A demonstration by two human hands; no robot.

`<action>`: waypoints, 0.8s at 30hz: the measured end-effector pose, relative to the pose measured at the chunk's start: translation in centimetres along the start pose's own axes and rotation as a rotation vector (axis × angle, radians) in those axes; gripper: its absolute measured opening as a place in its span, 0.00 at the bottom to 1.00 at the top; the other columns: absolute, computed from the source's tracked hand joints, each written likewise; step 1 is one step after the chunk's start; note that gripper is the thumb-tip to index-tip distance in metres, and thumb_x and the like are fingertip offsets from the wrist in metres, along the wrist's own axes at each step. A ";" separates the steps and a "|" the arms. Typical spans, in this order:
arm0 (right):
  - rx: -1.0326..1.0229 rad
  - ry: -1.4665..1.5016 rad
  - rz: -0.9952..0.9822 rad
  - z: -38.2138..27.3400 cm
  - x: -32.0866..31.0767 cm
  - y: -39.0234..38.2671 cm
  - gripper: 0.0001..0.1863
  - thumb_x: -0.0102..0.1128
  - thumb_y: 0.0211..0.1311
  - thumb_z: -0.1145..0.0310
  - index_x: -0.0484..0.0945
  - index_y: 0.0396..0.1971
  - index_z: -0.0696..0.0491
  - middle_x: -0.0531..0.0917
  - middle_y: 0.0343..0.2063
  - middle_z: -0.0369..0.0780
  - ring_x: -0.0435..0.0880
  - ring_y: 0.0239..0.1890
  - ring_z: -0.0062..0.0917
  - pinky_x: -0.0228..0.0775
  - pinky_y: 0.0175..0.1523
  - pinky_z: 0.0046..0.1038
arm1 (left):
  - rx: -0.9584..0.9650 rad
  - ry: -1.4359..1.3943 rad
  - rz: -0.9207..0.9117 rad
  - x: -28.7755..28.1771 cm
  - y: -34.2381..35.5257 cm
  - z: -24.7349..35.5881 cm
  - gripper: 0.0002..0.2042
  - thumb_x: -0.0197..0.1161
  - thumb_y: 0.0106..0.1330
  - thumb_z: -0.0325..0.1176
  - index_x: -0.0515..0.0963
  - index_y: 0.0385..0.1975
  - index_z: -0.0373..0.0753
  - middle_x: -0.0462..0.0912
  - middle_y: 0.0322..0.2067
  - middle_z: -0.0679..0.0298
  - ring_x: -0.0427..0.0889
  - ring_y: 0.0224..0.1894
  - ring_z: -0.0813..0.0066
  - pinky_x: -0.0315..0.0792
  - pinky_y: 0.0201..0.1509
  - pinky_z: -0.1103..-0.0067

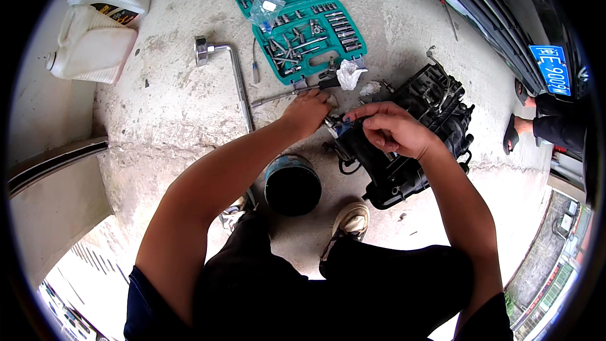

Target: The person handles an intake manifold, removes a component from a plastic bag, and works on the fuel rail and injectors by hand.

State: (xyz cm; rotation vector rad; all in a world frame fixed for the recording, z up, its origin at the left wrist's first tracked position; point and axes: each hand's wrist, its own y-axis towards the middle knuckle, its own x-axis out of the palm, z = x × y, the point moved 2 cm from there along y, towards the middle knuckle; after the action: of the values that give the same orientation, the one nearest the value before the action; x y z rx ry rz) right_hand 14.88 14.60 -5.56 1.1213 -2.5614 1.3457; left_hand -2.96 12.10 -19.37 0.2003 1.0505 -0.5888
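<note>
A black engine part with hoses and fittings [385, 167], probably an intake manifold, lies on the concrete in front of me, to the right. My left hand [307, 113] is at its near-left end, fingers curled down beside a small metal fitting [331, 125]; whatever they grip is hidden. My right hand [398, 131] hovers over the black part with its index finger stretched toward a small blue piece [344, 127] by that fitting. Its other fingers are loosely bent and apart, and nothing shows in them. A crumpled white tissue [351, 74] lies just beyond both hands.
A green socket set case [344, 9] lies unfolded ahead. Left of it are a long bent wrench [237, 79] and a screwdriver [255, 72]. A dark bucket [292, 186] stands between my feet. White jugs [95, 50] stand far left; a car [499, 19] and a person's feet [519, 127] are right.
</note>
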 end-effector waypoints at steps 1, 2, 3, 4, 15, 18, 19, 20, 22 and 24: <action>0.000 -0.001 0.016 0.3 -0.9 0.2 0.19 0.48 0.60 0.73 0.72 0.51 0.61 0.70 0.14 0.35 0.61 0.11 0.14 0.50 0.15 0.17 | 0.005 -0.001 0.041 0.7 0.4 -0.5 0.15 0.65 0.54 0.31 0.78 0.42 0.42 0.71 0.54 0.61 0.69 0.58 0.59 0.69 0.58 0.67; -0.045 0.094 0.042 0.7 -1.7 0.4 0.18 0.48 0.61 0.72 0.72 0.50 0.61 0.69 0.15 0.35 0.61 0.12 0.13 0.50 0.15 0.16 | 0.024 -0.009 0.045 0.6 0.8 -0.5 0.15 0.65 0.54 0.31 0.78 0.42 0.42 0.71 0.54 0.61 0.69 0.58 0.59 0.69 0.58 0.67; -0.092 0.188 0.066 0.8 -2.5 0.4 0.18 0.49 0.61 0.71 0.73 0.50 0.61 0.69 0.17 0.35 0.61 0.13 0.13 0.49 0.16 0.16 | 0.019 -0.017 0.020 0.5 0.9 -0.4 0.15 0.65 0.54 0.31 0.78 0.42 0.42 0.71 0.54 0.62 0.70 0.58 0.59 0.70 0.56 0.68; -0.093 0.186 0.082 0.8 -3.1 0.2 0.18 0.49 0.61 0.71 0.73 0.50 0.61 0.69 0.17 0.35 0.61 0.13 0.13 0.49 0.16 0.16 | 0.013 -0.025 -0.006 0.5 1.1 -0.4 0.14 0.65 0.54 0.31 0.78 0.42 0.43 0.70 0.55 0.62 0.70 0.58 0.59 0.71 0.55 0.68; -0.565 -0.855 0.462 2.7 -5.0 3.5 0.17 0.53 0.56 0.76 0.78 0.46 0.54 0.76 0.30 0.38 0.79 0.34 0.29 0.72 0.42 0.28 | -0.135 -0.559 0.132 0.9 1.2 -2.0 0.11 0.61 0.62 0.31 0.78 0.44 0.38 0.83 0.34 0.53 0.83 0.36 0.56 0.74 0.40 0.69; -0.550 -1.155 0.504 3.1 -3.9 4.0 0.22 0.51 0.52 0.78 0.76 0.50 0.52 0.74 0.42 0.45 0.74 0.49 0.41 0.68 0.55 0.38 | -0.189 -0.623 0.053 2.0 1.4 -3.1 0.12 0.60 0.64 0.32 0.77 0.45 0.36 0.83 0.32 0.53 0.83 0.33 0.61 0.74 0.39 0.72; -0.521 -1.277 0.514 3.1 -3.7 4.2 0.23 0.51 0.53 0.77 0.75 0.52 0.51 0.73 0.44 0.44 0.72 0.51 0.40 0.67 0.57 0.37 | -0.192 -0.642 0.058 2.4 1.4 -3.4 0.12 0.60 0.65 0.32 0.77 0.46 0.36 0.83 0.31 0.53 0.83 0.32 0.64 0.74 0.38 0.73; -0.489 -1.400 0.524 3.1 -3.6 4.4 0.25 0.51 0.53 0.76 0.73 0.54 0.50 0.71 0.46 0.43 0.71 0.53 0.39 0.66 0.59 0.36 | -0.193 -0.660 0.062 2.4 1.6 -3.4 0.12 0.60 0.65 0.33 0.77 0.46 0.35 0.83 0.30 0.54 0.82 0.31 0.66 0.73 0.38 0.73; -0.433 -1.465 0.513 3.1 -3.4 4.7 0.26 0.51 0.53 0.75 0.72 0.56 0.49 0.71 0.48 0.43 0.69 0.54 0.38 0.65 0.60 0.35 | -0.194 -0.648 0.041 2.4 1.9 -3.7 0.13 0.59 0.66 0.33 0.77 0.46 0.35 0.83 0.30 0.54 0.82 0.31 0.67 0.73 0.38 0.74; -0.378 -1.530 0.501 3.3 -3.5 5.1 0.28 0.51 0.53 0.75 0.71 0.58 0.48 0.70 0.49 0.42 0.68 0.55 0.38 0.64 0.61 0.34 | -0.194 -0.635 0.021 2.7 2.1 -3.9 0.13 0.59 0.66 0.34 0.77 0.46 0.34 0.83 0.30 0.55 0.82 0.31 0.68 0.73 0.38 0.74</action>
State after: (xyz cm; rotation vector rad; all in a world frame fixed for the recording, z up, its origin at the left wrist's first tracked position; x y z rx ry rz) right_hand 15.25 16.01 -12.41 1.9080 -3.9264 -0.4689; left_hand -3.79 14.54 -23.86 -0.1437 0.4819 -0.4800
